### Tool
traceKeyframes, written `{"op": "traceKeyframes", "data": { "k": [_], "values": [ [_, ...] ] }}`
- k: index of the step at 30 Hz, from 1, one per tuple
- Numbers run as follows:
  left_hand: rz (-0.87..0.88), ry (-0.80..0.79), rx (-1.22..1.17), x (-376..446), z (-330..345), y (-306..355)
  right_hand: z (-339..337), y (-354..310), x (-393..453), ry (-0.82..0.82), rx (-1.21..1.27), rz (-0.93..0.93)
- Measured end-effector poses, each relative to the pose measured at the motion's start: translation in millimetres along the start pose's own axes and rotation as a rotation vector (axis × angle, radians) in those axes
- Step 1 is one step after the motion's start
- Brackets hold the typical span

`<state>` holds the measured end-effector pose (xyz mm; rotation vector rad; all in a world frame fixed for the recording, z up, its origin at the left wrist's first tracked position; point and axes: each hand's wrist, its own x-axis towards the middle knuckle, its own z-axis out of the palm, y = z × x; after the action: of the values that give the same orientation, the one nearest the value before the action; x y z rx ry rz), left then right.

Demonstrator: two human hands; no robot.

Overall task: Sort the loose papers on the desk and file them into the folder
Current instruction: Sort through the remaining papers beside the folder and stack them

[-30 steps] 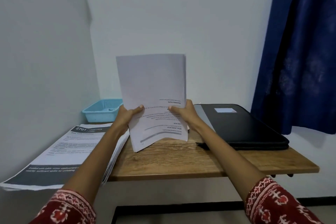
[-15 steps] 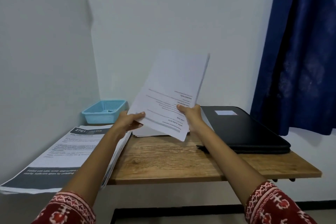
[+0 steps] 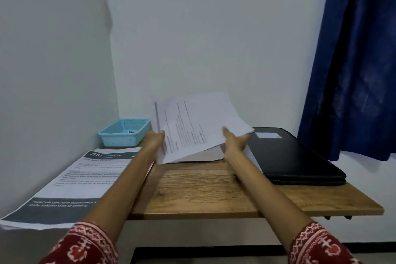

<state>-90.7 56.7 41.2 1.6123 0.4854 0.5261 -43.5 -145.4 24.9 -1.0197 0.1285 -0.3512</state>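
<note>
Above the desk [image 3: 205, 191] centre | sheaf of papers [image 3: 199, 124] tilted, long axis left-right | left hand [image 3: 154, 140] and right hand [image 3: 232, 140] fingers pinch its near corners | folder [image 3: 295, 156] lies closed just right, nearer right hand

On a wooden desk [image 3: 214, 195], a black zipped folder [image 3: 295, 156] lies at three o'clock, a light-blue perforated plastic basket [image 3: 124, 133] at ten o'clock by the wall. A large printed poster sheet [image 3: 70, 184] overhangs the nine o'clock edge. Between basket and folder, both hands hold a sheaf of white printed papers [image 3: 199, 126] above a flat white paper stack [image 3: 205, 155] at twelve o'clock.
</note>
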Motion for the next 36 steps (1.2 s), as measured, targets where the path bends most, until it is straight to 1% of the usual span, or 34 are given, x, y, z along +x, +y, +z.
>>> {"op": "traceKeyframes", "data": {
  "k": [2, 3, 4, 5, 6, 7, 9, 10, 12, 14, 17, 20, 22, 24, 26, 28, 34, 36],
  "values": [
    [0.075, 0.03, 0.141, 6, -20, 13, -11, -21, 15, 0.139, -0.207, -0.211],
    [0.124, 0.019, 0.193, 8, -27, 20, -15, -31, 19, 0.173, -0.353, -0.36],
    [0.183, -0.008, 0.235, 8, -31, 28, -13, -40, 23, 0.168, -0.478, -0.516],
    [0.242, -0.054, 0.273, 7, -34, 37, -9, -49, 23, 0.11, -0.569, -0.65],
    [0.3, -0.118, 0.308, 2, -35, 47, -1, -58, 24, 0.005, -0.612, -0.732],
    [0.353, -0.198, 0.364, -5, -35, 59, 8, -66, 23, -0.125, -0.631, -0.761],
    [0.436, -0.347, 0.505, -16, -31, 81, 27, -81, 19, -0.366, -0.692, -0.746],
    [0.47, -0.397, 0.561, -19, -28, 90, 34, -87, 17, -0.467, -0.729, -0.714],
    [0.53, -0.439, 0.651, -24, -26, 107, 45, -96, 13, -0.629, -0.755, -0.606],
    [0.571, -0.442, 0.747, -24, -27, 118, 51, -100, 10, -0.696, -0.74, -0.544],
    [0.564, -0.433, 0.812, -26, -38, 127, 53, -103, 4, -0.719, -0.697, -0.523],
    [0.616, -0.362, 0.703, -21, -51, 126, 52, -105, -5, -0.678, -0.658, -0.536],
    [0.628, -0.307, 0.521, -20, -59, 123, 50, -107, -6, -0.637, -0.594, -0.513],
    [0.525, -0.294, 0.244, -20, -64, 119, 47, -109, -6, -0.587, -0.511, -0.466],
    [0.414, -0.322, -0.021, -21, -66, 116, 45, -113, -6, -0.545, -0.399, -0.385],
    [0.368, -0.356, -0.191, -24, -63, 114, 45, -117, -10, -0.529, -0.3, -0.314],
    [0.283, -0.358, -0.401, -36, -40, 109, 39, -104, -17, -0.497, -0.242, -0.183],
    [0.241, -0.337, -0.414, -33, -35, 105, 33, -96, -16, -0.488, -0.229, -0.126]
  ]
}}
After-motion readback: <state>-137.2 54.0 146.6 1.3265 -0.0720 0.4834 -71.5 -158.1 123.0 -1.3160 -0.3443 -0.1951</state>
